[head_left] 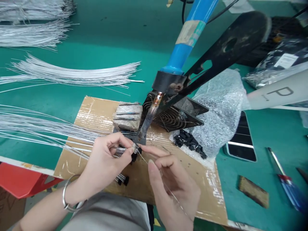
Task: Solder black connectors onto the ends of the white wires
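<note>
My left hand (108,157) pinches the end of a thin grey wire beside a small black connector (136,150), just under the tip of a soldering iron (146,123). My right hand (174,184) grips a thin strand of solder wire (176,199), which runs up between thumb and fingers towards that connector; its index finger reaches close to the iron's tip. Whether the solder touches the tip is too small to tell. Many grey wires (60,130) trail left from under my left hand. More black connectors (123,179) on wire ends hang below it.
A blue-handled iron in a black stand (231,41) leans over a fan (173,112). Right of it lie black connectors (189,142), bubble wrap (216,112), a phone (242,141), a sponge (253,191) and a screwdriver (286,179). Wire bundles (79,75) lie at left; cardboard (207,192) covers the work spot.
</note>
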The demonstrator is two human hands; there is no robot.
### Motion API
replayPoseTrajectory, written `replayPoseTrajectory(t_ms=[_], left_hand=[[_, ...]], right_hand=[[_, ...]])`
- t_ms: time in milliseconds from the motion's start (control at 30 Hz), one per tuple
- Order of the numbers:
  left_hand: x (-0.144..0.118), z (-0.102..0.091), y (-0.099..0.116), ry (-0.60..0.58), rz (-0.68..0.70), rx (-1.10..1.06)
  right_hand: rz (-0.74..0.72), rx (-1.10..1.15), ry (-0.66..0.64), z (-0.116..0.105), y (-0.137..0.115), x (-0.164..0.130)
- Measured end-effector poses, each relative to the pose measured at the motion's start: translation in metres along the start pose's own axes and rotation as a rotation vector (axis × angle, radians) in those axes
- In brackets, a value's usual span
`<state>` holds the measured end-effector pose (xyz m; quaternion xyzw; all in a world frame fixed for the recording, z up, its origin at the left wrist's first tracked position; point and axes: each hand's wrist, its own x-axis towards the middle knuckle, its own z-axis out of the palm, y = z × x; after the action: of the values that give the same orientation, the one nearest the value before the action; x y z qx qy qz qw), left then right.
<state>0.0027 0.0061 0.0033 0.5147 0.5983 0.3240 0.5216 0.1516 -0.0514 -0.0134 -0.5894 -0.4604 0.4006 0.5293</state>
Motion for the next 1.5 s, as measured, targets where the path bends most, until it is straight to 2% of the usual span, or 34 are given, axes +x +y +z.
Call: replayPoseTrajectory(t_ms=[100, 300, 533, 700, 833, 1000, 1500], left_hand=[[0.003, 0.0, 0.002, 0.007, -0.015, -0.001], [0.01, 0.0, 0.004, 0.007, -0.047, -0.022], [0.018, -0.001, 0.01, 0.006, -0.074, -0.023], [0.02, -0.001, 0.012, 0.002, -0.07, -0.044], [0.021, -0.001, 0.013, 0.003, -0.064, -0.059], [0.021, -0.001, 0.014, 0.01, -0.064, -0.068], [0.019, -0.002, 0.014, 0.012, -0.05, -0.069]], right_hand=[[0.017, 0.029, -0.012, 0.001, 0.001, 0.002], [0.127, 0.12, 0.044, 0.003, -0.001, 0.007], [0.156, 0.163, 0.063, 0.005, -0.004, 0.013], [0.109, 0.162, 0.035, 0.004, -0.003, 0.017], [0.119, 0.145, 0.066, 0.004, -0.004, 0.017], [0.026, 0.131, 0.007, 0.001, 0.001, 0.02], [0.031, 0.117, 0.015, 0.0, 0.0, 0.019]])
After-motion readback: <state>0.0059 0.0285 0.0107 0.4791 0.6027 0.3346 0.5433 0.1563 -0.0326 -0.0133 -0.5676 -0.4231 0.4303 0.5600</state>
